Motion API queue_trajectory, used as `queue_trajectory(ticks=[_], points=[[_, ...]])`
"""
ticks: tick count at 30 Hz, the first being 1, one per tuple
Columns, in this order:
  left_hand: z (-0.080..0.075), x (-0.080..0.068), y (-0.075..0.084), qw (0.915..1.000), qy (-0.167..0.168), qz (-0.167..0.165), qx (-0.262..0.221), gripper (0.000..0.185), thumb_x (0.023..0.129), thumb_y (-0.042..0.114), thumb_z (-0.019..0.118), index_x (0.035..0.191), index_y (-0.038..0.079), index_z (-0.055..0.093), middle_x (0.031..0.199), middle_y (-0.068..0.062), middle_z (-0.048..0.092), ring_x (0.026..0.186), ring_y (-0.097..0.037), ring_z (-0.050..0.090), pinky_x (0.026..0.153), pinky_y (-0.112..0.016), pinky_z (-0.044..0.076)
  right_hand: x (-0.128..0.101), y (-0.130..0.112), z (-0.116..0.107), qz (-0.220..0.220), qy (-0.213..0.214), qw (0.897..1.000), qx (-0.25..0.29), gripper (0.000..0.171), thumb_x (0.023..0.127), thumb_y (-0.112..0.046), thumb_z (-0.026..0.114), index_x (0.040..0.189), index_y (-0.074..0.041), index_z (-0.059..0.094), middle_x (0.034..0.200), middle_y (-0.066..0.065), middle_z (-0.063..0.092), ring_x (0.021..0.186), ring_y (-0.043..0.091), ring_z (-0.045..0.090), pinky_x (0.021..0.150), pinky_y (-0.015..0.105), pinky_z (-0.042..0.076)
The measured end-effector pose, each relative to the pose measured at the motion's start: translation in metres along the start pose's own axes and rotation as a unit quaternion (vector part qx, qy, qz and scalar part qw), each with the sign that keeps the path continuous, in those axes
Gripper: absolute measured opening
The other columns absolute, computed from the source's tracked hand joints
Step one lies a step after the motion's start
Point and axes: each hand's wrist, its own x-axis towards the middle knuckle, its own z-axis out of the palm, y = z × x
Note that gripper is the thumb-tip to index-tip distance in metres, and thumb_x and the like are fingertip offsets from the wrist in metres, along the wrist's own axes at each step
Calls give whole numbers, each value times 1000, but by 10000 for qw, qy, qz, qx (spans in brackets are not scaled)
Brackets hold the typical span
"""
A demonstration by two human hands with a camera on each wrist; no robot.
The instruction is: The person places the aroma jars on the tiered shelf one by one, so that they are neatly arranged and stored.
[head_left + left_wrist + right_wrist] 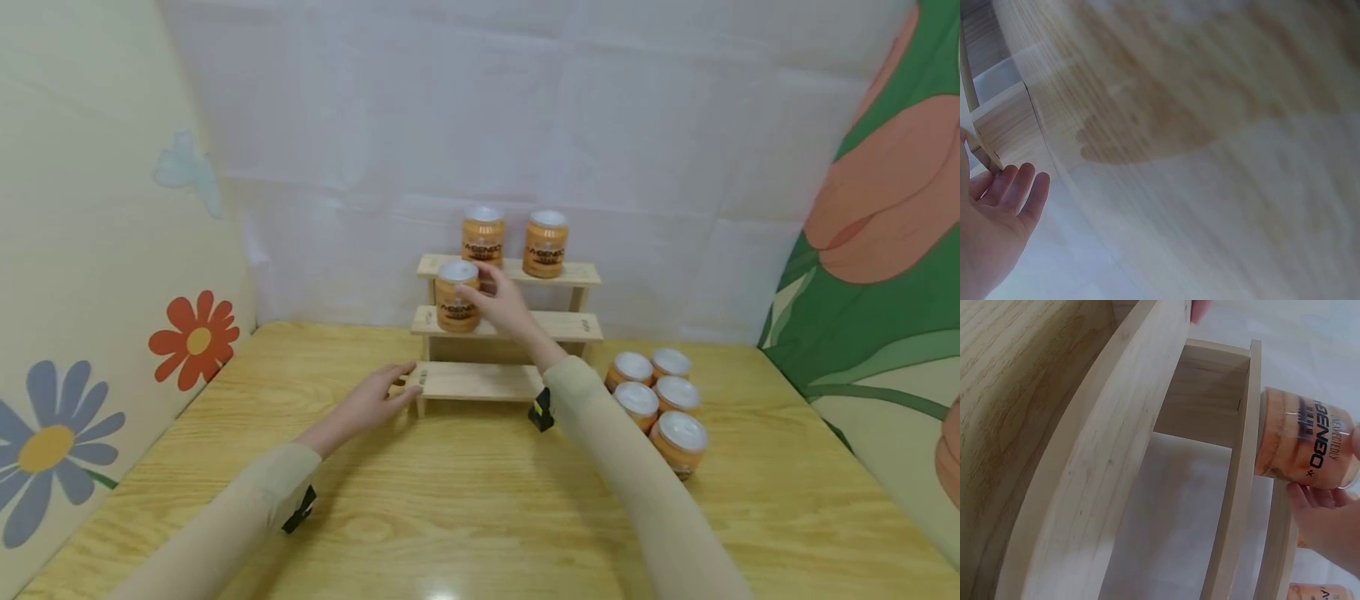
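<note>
- The jar (457, 297) stands upright on the middle step of the wooden rack (507, 327), at its left end. The right hand (501, 302) has its fingers curled round the jar's side, just under the white lid.
- In the right wrist view the same jar (1305, 442) shows smooth, label-wrapped walls. It looks rigid and likely a bit slick, so a grip round the body, as now, seems safer than one by the lid. Its weight cannot be told; the orange fill looks to reach the top.
- The left hand (372, 402) lies with straight fingers, tips touching the left end of the rack's lowest step, as if to steady it. The rack looks light and could slide.
- Two more jars (516, 242) stand on the top step; the lowest step shows none.
- Five lidded jars (660, 397) stand clustered on the tabletop (450, 500), right of the rack.
</note>
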Motion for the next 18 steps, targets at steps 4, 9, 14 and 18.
queue_trajectory(ticks=[4,9,14,18], points=[[-1,-1,1,10000,-13,23,31,61,98,35,50,143,-2,34,141,-24,42,119,-40,51,93,-53,47,0,1,3,-105,85,9999,-3,62,91,-32,63,143,-11,37,136,12,50,125,27,49,101,35,46],[-1,-2,1,10000,-28,26,69,62,98,36,50,144,-2,33,141,-25,41,118,-39,51,93,-52,48,-3,2,7,-146,242,9992,-286,61,92,-35,60,143,-11,38,136,12,49,125,27,50,101,35,45],[-1,-1,1,9999,-25,1,99,62,98,36,50,143,-2,33,141,-25,42,119,-39,51,93,-52,48,-8,2,6,-269,259,9975,-605,62,92,-39,59,143,-9,39,136,11,49,124,25,50,102,34,45],[-1,-2,1,9999,15,52,131,61,98,35,50,142,-4,34,140,-26,42,117,-40,52,92,-52,48,-14,1,3,-197,276,9981,-512,65,91,-40,60,143,-10,38,140,9,46,125,24,48,103,34,43]])
